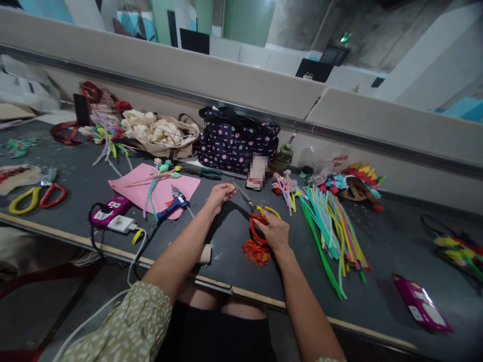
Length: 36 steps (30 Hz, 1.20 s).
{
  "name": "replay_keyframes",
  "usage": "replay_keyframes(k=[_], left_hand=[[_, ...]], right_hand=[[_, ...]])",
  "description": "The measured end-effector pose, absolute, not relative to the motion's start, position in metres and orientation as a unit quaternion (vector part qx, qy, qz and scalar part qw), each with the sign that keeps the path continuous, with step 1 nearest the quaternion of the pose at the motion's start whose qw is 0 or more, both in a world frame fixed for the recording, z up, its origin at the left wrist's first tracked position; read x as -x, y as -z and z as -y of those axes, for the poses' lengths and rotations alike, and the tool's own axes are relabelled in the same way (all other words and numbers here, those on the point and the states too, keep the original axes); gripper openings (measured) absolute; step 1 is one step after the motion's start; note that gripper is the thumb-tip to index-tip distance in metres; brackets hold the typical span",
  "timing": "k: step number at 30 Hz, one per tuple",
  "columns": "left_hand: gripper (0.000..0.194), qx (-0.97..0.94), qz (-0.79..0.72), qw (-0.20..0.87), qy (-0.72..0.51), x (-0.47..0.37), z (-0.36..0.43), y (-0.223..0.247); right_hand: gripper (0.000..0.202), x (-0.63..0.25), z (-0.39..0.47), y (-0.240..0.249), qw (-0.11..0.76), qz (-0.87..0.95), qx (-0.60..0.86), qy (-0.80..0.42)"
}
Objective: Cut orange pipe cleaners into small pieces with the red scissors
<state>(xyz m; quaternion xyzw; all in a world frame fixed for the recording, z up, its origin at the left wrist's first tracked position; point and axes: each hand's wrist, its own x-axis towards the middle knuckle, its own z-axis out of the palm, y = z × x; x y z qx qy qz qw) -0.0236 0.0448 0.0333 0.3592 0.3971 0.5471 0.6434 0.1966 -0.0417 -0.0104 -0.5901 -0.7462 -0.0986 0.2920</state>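
My right hand (274, 230) grips a pair of scissors (247, 200) by its yellow and red handles, the blades pointing up and to the left. Just beside the blade tips, my left hand (222, 196) is closed in a pinch; whatever lies between its fingertips is too small to make out. Below the scissors' handles lies a pile of small orange-red cut pieces (256, 252). To the right of my right hand rests a bundle of coloured pipe cleaners (335, 226). Pink pipe-cleaner flowers (286, 186) lie behind it.
A blue glue gun (173, 205) rests on a pink sheet (126, 180), near a purple power strip (109, 211). Another pair of scissors (39, 193) lies far left. A dotted dark bag (237, 141), a phone (257, 172) and a green bottle (283, 158) stand along the back partition.
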Motion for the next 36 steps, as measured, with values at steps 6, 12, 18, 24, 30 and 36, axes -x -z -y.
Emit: replay_keyframes(k=[6, 12, 18, 24, 30, 36], left_hand=[[0.025, -0.332, -0.424, 0.631, -0.558, 0.025, -0.047, -0.031], [0.02, -0.275, -0.463, 0.568, -0.622, 0.03, -0.049, -0.031], [0.017, -0.29, -0.471, 0.525, -0.647, 0.032, -0.048, -0.032], [0.015, -0.334, -0.478, 0.503, -0.638, 0.031, -0.051, -0.029], [0.013, -0.459, -0.484, 0.498, -0.555, 0.019, -0.044, -0.029], [0.007, -0.671, -0.412, 0.508, -0.348, -0.002, -0.031, -0.024]], right_hand=[[0.047, -0.196, 0.038, 0.008, 0.251, 0.727, 0.631, 0.104], [0.051, -0.185, 0.039, -0.006, 0.163, 0.74, 0.643, 0.11], [0.049, -0.182, 0.041, -0.01, 0.133, 0.743, 0.643, 0.129], [0.05, -0.186, 0.039, -0.006, 0.168, 0.735, 0.646, 0.121], [0.049, -0.204, 0.036, -0.002, 0.256, 0.649, 0.714, 0.059], [0.046, -0.224, 0.033, -0.006, 0.35, 0.528, 0.773, -0.04]])
